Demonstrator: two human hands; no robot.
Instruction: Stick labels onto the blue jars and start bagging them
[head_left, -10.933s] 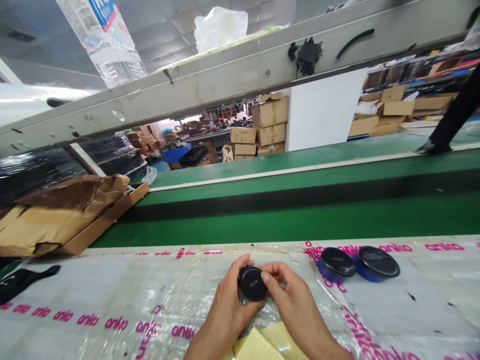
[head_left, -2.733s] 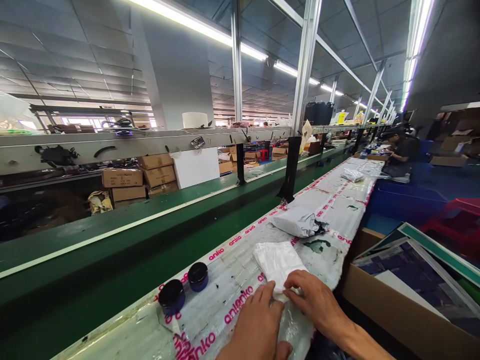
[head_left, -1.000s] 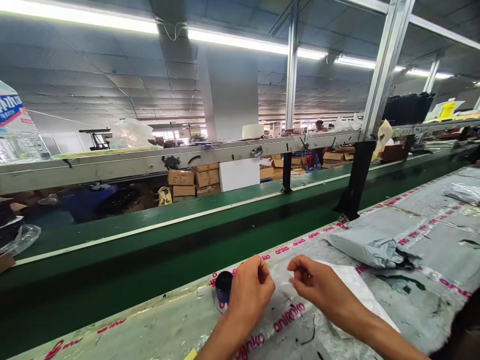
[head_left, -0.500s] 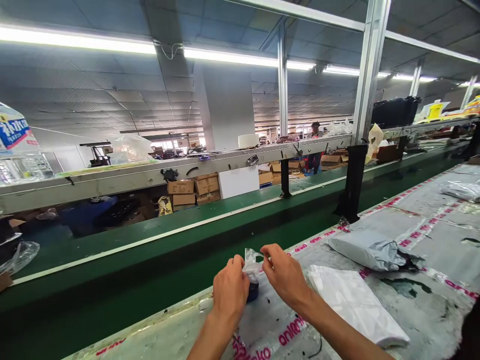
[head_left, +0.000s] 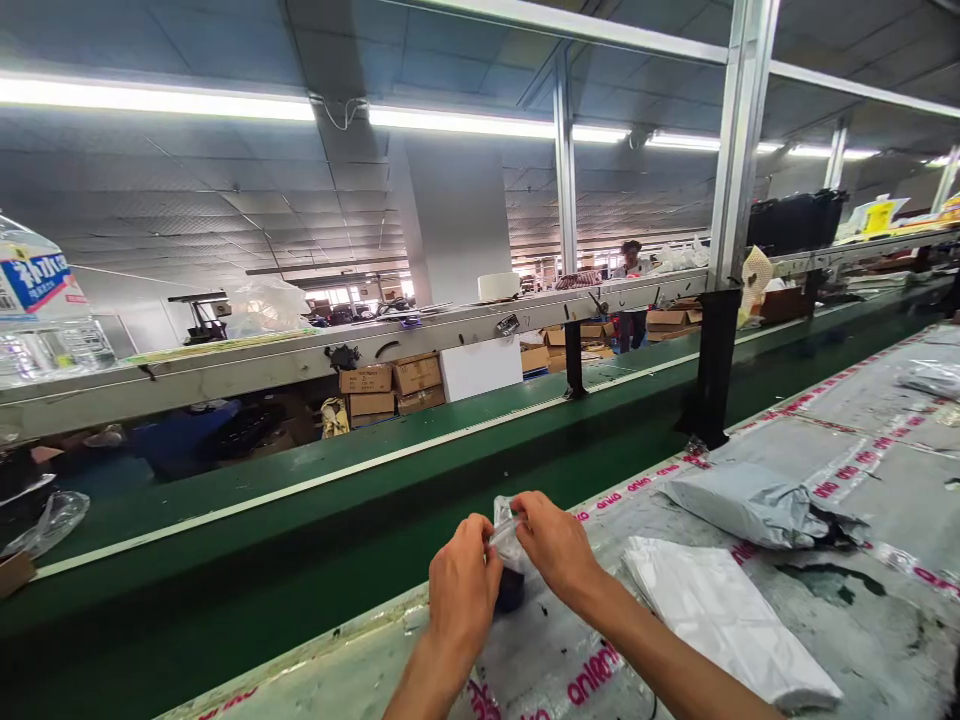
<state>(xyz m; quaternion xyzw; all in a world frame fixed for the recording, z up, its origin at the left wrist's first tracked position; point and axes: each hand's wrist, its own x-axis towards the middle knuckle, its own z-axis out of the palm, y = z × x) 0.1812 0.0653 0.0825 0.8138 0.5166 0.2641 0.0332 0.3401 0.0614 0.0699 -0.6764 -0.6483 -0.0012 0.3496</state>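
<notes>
A small clear plastic bag (head_left: 508,545) is held upright between my hands at the near edge of the bench. My left hand (head_left: 463,575) pinches its left side near the top. With thumb and fingers together, my right hand (head_left: 551,545) grips the upper right of the bag. A dark item (head_left: 511,588) shows at the bottom of the bag, partly behind my left hand; its kind cannot be made out. To the right of my right forearm lies a stack of white bags (head_left: 727,620).
A grey-white plastic mailer (head_left: 757,505) lies beyond the stack on the taped bench (head_left: 885,590). A green conveyor belt (head_left: 300,540) runs along the far side, crossed by dark-wrapped posts (head_left: 712,370). A shelf rail (head_left: 420,335) carries a large bottle (head_left: 45,300). A person (head_left: 631,290) stands far back.
My right hand has come closer to my left, and the opening at the bag's top has narrowed into a taut edge. The view has shifted slightly.
</notes>
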